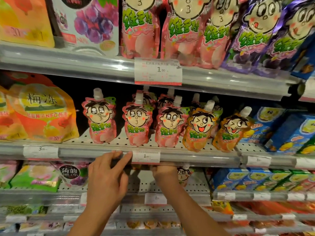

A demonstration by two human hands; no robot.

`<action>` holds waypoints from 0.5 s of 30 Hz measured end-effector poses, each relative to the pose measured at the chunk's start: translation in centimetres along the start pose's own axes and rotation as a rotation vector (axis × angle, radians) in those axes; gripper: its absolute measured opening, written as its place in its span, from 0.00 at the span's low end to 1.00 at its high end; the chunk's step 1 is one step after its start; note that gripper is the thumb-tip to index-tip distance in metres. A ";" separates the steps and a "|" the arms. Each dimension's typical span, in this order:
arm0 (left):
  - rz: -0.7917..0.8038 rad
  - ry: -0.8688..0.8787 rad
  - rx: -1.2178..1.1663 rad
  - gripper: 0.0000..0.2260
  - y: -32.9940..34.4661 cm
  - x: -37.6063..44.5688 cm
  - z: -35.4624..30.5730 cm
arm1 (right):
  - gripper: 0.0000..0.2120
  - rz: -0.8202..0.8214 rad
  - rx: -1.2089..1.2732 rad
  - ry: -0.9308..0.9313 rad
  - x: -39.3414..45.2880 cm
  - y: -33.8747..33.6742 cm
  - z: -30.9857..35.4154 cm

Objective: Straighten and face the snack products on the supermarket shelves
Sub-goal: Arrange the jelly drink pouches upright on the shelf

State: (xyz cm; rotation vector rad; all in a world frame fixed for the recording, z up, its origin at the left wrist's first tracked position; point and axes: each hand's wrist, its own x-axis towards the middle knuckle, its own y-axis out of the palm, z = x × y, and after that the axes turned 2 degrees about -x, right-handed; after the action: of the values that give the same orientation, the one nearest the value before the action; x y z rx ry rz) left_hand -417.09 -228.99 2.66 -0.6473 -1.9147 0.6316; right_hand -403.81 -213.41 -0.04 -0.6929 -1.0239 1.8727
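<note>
Supermarket shelving: pink jelly pouch [183,174] stands upright below the price rail [187,158]; right hand [164,172] reaches under beside it, grip hidden; left hand [107,174] fingers curled on rail

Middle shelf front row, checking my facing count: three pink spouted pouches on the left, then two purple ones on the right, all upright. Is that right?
Not quite. In the head view the three pink pouches are there, but the two pouches to their right are orange, not purple. The purple pouches stand on the shelf above. All five stand upright.
</note>
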 end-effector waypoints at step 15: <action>0.112 -0.085 0.003 0.22 -0.5 -0.5 -3.3 | 0.13 -0.111 0.097 -0.394 -8.4 -4.5 -2.5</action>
State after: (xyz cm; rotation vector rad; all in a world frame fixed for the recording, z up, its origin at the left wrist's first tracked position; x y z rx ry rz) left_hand -413.98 -229.22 3.91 -0.7396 -1.9658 0.7432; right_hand -396.03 -218.57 3.03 -0.2057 -1.1796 1.9884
